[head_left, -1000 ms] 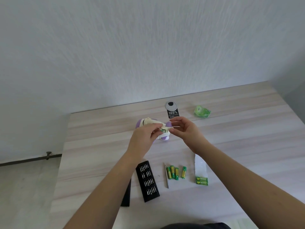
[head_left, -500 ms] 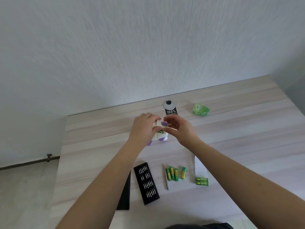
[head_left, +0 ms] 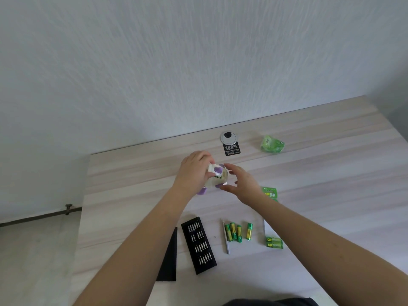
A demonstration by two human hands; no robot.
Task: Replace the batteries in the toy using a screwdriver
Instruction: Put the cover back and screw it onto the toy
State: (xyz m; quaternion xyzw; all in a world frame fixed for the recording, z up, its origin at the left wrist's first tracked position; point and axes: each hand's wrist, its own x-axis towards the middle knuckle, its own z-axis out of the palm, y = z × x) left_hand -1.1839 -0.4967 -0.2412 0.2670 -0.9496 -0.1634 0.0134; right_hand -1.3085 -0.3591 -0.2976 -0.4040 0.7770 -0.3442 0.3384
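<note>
The left hand [head_left: 194, 171] grips the white-and-purple plastic toy [head_left: 217, 176] upright above the desk; the right hand [head_left: 242, 184], fingers spread, hovers just beside it.

Toy [head_left: 217, 176]: white and purple plastic, held above the desk [head_left: 331, 173], partly hidden by a hand. Screwdriver [head_left: 226, 239]: slim, grey, lying flat on the desk just left of the loose batteries. Batteries [head_left: 234, 232]: four green-and-gold cells lying side by side, one slightly apart; two more green cells [head_left: 274, 242] lie together to their right.
</note>
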